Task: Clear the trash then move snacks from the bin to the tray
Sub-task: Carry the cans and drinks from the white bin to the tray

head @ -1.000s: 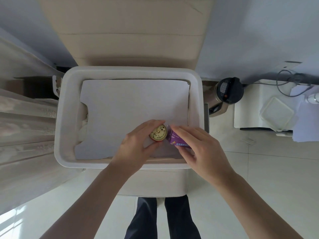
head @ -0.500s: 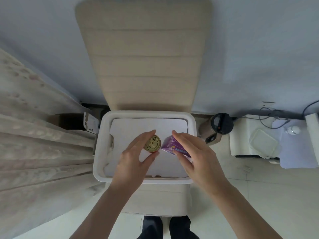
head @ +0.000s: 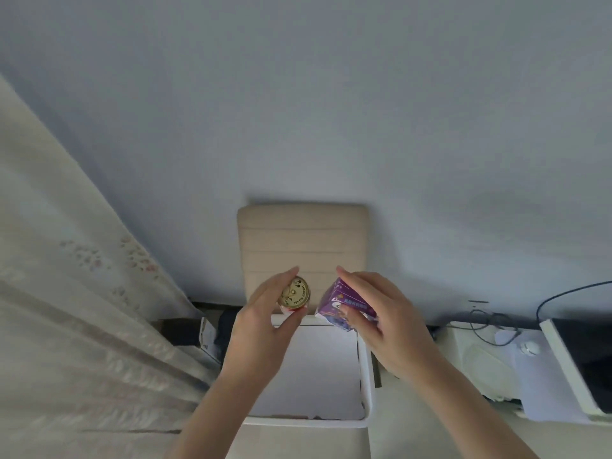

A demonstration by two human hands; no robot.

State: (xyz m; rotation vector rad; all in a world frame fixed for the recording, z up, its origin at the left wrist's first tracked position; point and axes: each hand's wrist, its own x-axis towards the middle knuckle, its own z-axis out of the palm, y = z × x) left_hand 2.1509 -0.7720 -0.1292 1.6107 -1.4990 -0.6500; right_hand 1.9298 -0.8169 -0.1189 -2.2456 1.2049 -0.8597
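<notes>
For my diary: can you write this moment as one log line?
left hand: holds gold-lid can | right hand: holds purple carton | both above white bin

Both my bare forearms reach fwd, angled inward. L hand (head: 261, 326) grips a small round gold-topped can (head: 294, 294) btwn thumb & curled fingers. R hand (head: 384, 326) pinches a purple printed carton (head: 337, 304), fingers along its top, thumb on near face. Hands close, not touching.

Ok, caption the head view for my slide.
Left hand holds a gold-topped can, right hand a purple carton, both above the white bin.
</notes>
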